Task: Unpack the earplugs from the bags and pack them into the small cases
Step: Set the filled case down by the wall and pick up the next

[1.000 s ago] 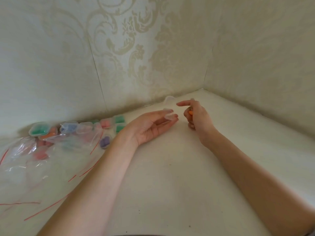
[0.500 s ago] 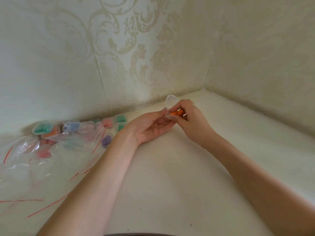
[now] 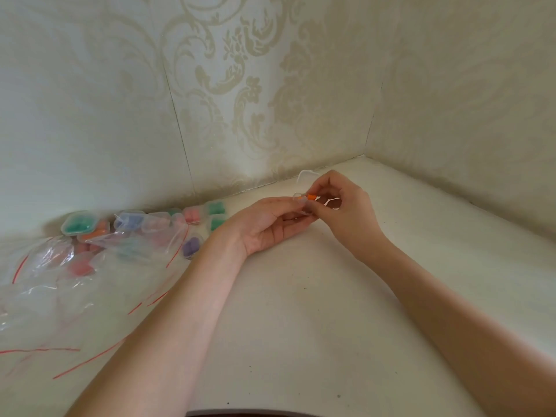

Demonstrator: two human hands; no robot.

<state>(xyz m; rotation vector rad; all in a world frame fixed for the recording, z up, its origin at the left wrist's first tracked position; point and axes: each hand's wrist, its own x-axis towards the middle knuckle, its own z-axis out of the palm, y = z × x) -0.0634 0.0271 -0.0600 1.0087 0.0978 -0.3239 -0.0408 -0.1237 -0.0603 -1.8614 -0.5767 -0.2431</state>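
Our left hand (image 3: 270, 224), palm up, cradles an open clear case (image 3: 302, 203) at its fingertips; our right hand (image 3: 343, 206) pinches an orange earplug (image 3: 311, 197) at the case mouth. Filled cases (image 3: 192, 214) and bags (image 3: 60, 281) lie left on the table (image 3: 301, 326)

hands (image 3: 270, 224): 2 | filled cases (image 3: 78, 223): perhaps 9 | bags (image 3: 60, 284): several

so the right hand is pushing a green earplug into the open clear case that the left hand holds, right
Not quite: the earplug is orange, not green, as the head view shows. The right hand does press it at the open clear case held by the left hand.
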